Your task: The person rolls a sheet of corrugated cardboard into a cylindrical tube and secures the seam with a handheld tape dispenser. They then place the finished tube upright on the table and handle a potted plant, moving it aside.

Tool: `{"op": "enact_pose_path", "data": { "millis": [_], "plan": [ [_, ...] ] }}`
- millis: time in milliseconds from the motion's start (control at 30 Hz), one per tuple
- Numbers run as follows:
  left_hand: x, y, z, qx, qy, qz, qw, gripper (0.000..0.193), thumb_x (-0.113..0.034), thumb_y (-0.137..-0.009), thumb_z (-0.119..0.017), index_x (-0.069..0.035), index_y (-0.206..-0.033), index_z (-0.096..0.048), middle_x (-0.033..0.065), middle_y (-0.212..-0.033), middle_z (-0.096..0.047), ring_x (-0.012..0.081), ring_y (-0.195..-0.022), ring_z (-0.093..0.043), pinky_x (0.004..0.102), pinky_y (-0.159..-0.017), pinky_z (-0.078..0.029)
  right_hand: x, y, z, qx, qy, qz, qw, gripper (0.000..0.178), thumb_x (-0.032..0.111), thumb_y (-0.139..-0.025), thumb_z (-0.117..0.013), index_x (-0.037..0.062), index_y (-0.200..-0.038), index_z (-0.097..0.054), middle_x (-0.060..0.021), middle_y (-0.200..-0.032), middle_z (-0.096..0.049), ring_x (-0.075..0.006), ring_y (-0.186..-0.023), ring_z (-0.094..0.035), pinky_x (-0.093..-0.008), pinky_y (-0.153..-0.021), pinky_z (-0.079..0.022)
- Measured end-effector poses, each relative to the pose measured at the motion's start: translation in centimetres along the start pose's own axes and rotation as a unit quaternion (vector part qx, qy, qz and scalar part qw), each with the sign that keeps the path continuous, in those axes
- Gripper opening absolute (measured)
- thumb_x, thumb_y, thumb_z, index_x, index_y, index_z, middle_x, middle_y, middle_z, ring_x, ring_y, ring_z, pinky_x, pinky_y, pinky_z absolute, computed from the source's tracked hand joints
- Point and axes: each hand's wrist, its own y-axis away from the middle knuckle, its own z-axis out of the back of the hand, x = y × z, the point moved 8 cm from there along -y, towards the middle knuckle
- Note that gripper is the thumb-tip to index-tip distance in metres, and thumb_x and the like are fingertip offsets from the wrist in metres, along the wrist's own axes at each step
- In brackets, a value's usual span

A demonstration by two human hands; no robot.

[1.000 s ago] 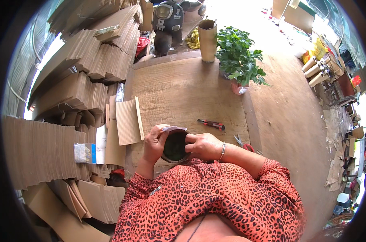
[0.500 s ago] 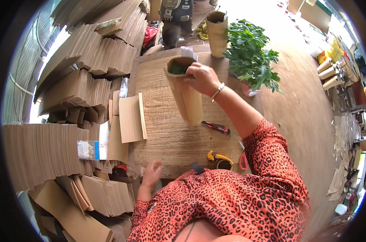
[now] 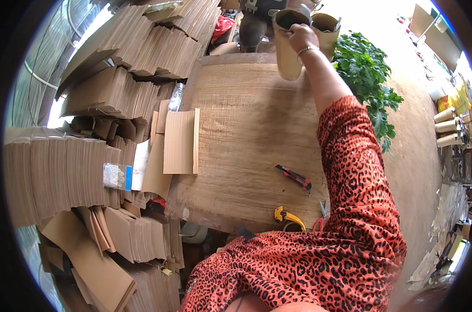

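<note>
At the far edge of the wooden table (image 3: 257,135), my right hand (image 3: 303,37) grips the rim of a tall tan cardboard tube (image 3: 288,62). The held tube stands nearly upright, its mouth open and its inside dark. Close behind it to the right is a similar tan tube (image 3: 327,40), partly hidden by my hand and forearm. A leafy green plant (image 3: 362,65) is right of my forearm; my sleeve hides its lower part. My left hand is out of sight.
A red-and-black utility knife (image 3: 294,178) lies on the table, with a yellow tape dispenser (image 3: 287,215) and red-handled scissors (image 3: 320,221) near the front edge. Folded cardboard (image 3: 180,141) rests at the table's left. Tall cardboard stacks (image 3: 54,166) crowd the left side.
My right hand has carried the tube away from me, from over the middle of the table to beside the other tube. My left hand has left the view.
</note>
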Motion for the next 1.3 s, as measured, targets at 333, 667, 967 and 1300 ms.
{"op": "enact_pose_path", "data": {
  "millis": [333,667,967,1300],
  "plan": [
    [1.8,0.0,0.7,-0.044,0.103,-0.049,0.993,0.045,-0.027,-0.09,-0.064,-0.001,-0.126,-0.055,0.0144,-0.117,-0.064,0.0243,-0.11,-0.06,0.0341,-0.091,-0.047,2.7,0.5,0.2,-0.015,0.016,0.055,0.998,0.038,0.028,-0.086,-0.062,0.0196,-0.122,-0.058,-0.0131,-0.123,-0.055,-0.0348,-0.112,-0.057,-0.0445,-0.092,-0.049],
    [4.5,1.6,-0.5,0.014,0.159,-0.019,0.987,0.053,-0.031,-0.092,-0.064,0.0,-0.134,-0.049,0.0156,-0.125,-0.06,0.0216,-0.118,-0.056,0.0338,-0.098,-0.043,-9.7,44.7,-10.3,0.531,0.029,-0.028,0.847,0.023,0.029,-0.085,-0.055,0.0124,-0.096,-0.066,-0.015,-0.098,-0.068,-0.0366,-0.091,-0.064,-0.0455,-0.077,-0.052],
    [6.7,0.0,0.5,0.116,-0.017,0.049,0.992,0.049,-0.028,-0.09,-0.066,-0.002,-0.129,-0.052,0.015,-0.124,-0.06,0.0221,-0.116,-0.058,0.033,-0.097,-0.046,-8.6,62.2,-7.0,0.598,0.14,-0.01,0.789,0.05,0.035,-0.079,-0.07,0.014,-0.121,-0.056,-0.013,-0.115,-0.064,-0.0342,-0.105,-0.063,-0.0445,-0.087,-0.052],
    [2.6,0.1,5.0,-0.069,0.046,-0.135,0.987,0.031,-0.022,-0.088,-0.067,-0.005,-0.113,-0.064,0.0121,-0.109,-0.069,0.0231,-0.1,-0.067,0.0318,-0.087,-0.052,-7.2,61.5,-8.5,0.721,0.088,0.041,0.686,0.066,0.046,-0.071,-0.075,0.0169,-0.128,-0.056,-0.0139,-0.118,-0.064,-0.033,-0.11,-0.061,-0.0441,-0.092,-0.049]
  ]
}}
